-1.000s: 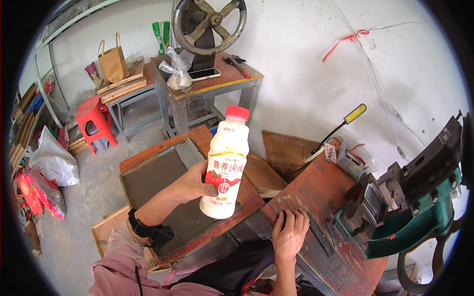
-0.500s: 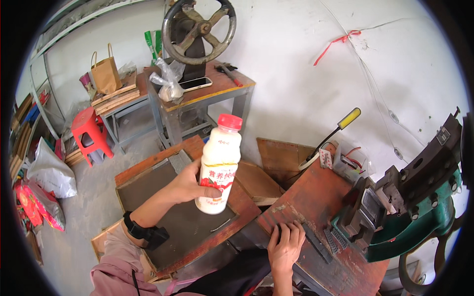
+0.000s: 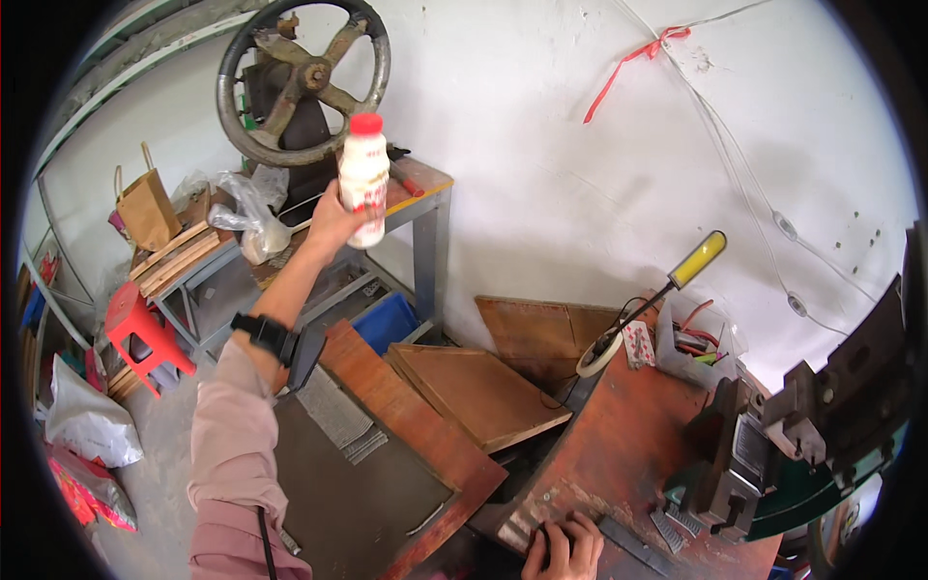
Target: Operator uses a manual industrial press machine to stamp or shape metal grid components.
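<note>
My left hand (image 3: 336, 220) is closed around the lower part of a bottle (image 3: 365, 174) with a red cap and whitish contents. The arm is stretched out, with the bottle held upright in front of the small metal-legged table (image 3: 433, 188) and below the handwheel (image 3: 315, 75). My right hand (image 3: 566, 549) rests on the front of the reddish-brown workbench (image 3: 590, 454), fingers loosely bent and a little apart. I see nothing in its fingers, though the palm side is hidden. Beside it lies a dark flat metal bar (image 3: 633, 547).
A press (image 3: 749, 474) with a green body stands at the right. Behind it are a clear plastic box (image 3: 691, 348) of tools and a yellow-headed lamp (image 3: 698, 259). At left, a wood-framed dark board (image 3: 358, 503) holds grey strips (image 3: 333, 411); a red stool (image 3: 145, 333) stands beyond.
My left hand has carried the bottle up and away, toward the small table. The view has shifted as well. My right hand stays on the workbench.
</note>
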Motion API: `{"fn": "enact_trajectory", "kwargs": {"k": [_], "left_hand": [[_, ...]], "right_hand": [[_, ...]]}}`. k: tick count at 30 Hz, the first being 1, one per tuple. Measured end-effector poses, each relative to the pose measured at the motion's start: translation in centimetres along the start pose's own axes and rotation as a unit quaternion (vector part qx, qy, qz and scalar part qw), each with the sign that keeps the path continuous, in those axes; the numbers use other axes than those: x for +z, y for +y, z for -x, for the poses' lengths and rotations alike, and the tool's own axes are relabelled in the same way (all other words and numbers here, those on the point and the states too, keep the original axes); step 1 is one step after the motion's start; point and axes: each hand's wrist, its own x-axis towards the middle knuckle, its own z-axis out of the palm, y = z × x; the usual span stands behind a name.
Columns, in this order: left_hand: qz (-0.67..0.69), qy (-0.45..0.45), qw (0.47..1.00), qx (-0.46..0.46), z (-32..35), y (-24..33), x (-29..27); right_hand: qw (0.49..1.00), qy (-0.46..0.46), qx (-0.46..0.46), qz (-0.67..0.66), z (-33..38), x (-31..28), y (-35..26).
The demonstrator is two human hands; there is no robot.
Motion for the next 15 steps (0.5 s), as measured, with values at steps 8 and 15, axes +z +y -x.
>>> {"fn": "enact_trajectory", "kwargs": {"k": [8,15], "left_hand": [[-0.098,0.102,0.990,0.020,-11.0,-11.1,4.4],[-0.125,0.110,0.981,0.101,-19.9,-23.1,3.5]], "right_hand": [[0.998,-0.047,0.031,-0.001,-1.1,0.8,-0.2],[0.998,-0.054,0.026,-0.003,-1.7,1.8,0.1]]}}
